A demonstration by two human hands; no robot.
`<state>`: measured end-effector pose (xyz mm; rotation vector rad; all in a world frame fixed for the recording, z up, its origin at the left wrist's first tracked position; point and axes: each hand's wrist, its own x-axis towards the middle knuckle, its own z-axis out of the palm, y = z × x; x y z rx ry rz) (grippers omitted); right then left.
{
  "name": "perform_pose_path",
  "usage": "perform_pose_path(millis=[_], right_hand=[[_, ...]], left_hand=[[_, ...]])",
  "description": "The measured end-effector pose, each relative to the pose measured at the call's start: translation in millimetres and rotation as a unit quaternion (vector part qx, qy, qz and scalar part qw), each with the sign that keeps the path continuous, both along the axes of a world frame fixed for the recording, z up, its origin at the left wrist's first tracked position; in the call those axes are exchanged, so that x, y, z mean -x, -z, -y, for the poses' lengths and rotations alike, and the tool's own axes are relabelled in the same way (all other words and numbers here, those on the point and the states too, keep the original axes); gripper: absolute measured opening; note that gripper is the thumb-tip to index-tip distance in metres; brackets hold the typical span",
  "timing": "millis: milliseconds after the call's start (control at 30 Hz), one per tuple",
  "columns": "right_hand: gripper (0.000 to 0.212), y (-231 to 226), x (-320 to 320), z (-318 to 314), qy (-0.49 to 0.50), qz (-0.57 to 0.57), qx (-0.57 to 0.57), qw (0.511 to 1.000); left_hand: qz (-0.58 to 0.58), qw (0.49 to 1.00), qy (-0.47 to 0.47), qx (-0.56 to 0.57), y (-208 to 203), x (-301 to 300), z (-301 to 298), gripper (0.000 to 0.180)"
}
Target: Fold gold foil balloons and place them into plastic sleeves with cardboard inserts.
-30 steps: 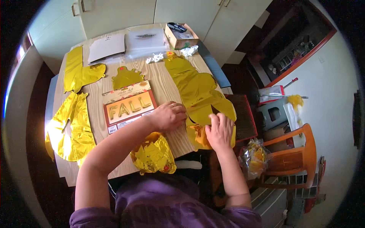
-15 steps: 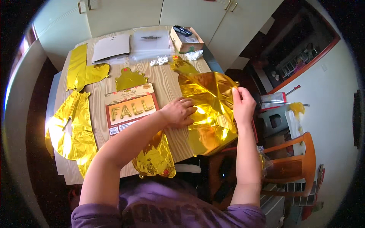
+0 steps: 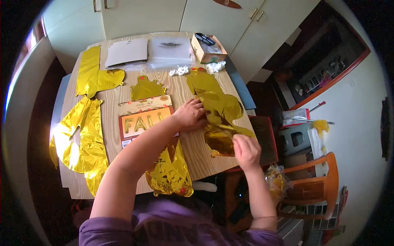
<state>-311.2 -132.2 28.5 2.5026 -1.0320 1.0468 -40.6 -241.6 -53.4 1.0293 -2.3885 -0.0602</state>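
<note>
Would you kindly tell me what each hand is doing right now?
Left hand: pressed flat on the gold foil balloon, open.
Right hand: closed, pinching the balloon's lower edge.

Pale cupboard doors [image 3: 164,14] behind wooden table [image 3: 197,147]; orange chair [image 3: 318,184] at right.

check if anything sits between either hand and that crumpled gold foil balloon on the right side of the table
Nothing visible does. The left hand rests directly on the gold foil balloon, and the right hand grips its lower edge. The packaging card lies beside the left wrist, off the balloon.
</note>
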Motion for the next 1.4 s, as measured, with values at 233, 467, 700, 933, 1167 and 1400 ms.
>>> perform_pose_path(millis=[233,467,700,933,1167,1400], right_hand=[[0.022,33,-1,-19,-0.028,-0.044,-0.108,0.993],[0.019,5,-32,-48,-0.039,0.034,-0.142,0.989],[0.028,6,-125,-23,-0.144,-0.006,-0.226,0.963],[0.044,29,-145,33,-0.122,-0.193,-0.212,0.95],[0.045,29,-120,11,-0.131,-0.212,-0.207,0.946],[0.042,24,-96,-22,-0.143,-0.21,-0.246,0.935]], left_hand=[[0.155,0.971,-0.125,-0.132,-63,-9,-34,0.026],[-0.002,0.986,-0.088,-0.141,-105,-131,-105,0.029],[-0.007,0.961,-0.22,-0.166,-69,-191,-185,0.054],[-0.025,0.975,-0.175,-0.137,-47,-171,-188,0.058],[-0.033,0.985,-0.123,-0.116,-36,-165,-199,0.057],[-0.044,0.992,-0.068,-0.098,-34,-158,-215,0.056]])
